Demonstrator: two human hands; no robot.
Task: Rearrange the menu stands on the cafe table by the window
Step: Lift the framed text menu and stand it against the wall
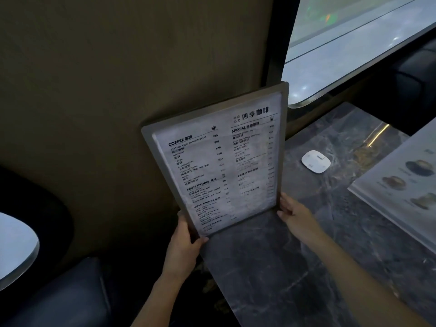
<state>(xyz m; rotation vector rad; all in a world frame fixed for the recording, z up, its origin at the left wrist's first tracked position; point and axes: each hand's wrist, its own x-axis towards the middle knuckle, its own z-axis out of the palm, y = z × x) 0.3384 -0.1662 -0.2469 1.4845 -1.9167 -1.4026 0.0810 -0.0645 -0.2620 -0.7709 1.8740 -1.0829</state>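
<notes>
A tall framed menu stand (219, 159) with black coffee and tea listings stands upright at the left edge of the dark marble table (271, 267), its back against the brown wall. My left hand (182, 244) grips its lower left corner from below. My right hand (293, 214) holds its lower right edge, fingers on the frame. A second menu stand (401, 185), printed with pictures of drinks, leans in at the right side of the table and runs out of view.
A small white rounded device (315, 161) lies on the table behind the menus. The window (354, 43) runs along the far side. A dark padded seat (70, 291) sits below left, with a white tabletop (16, 246) at the far left.
</notes>
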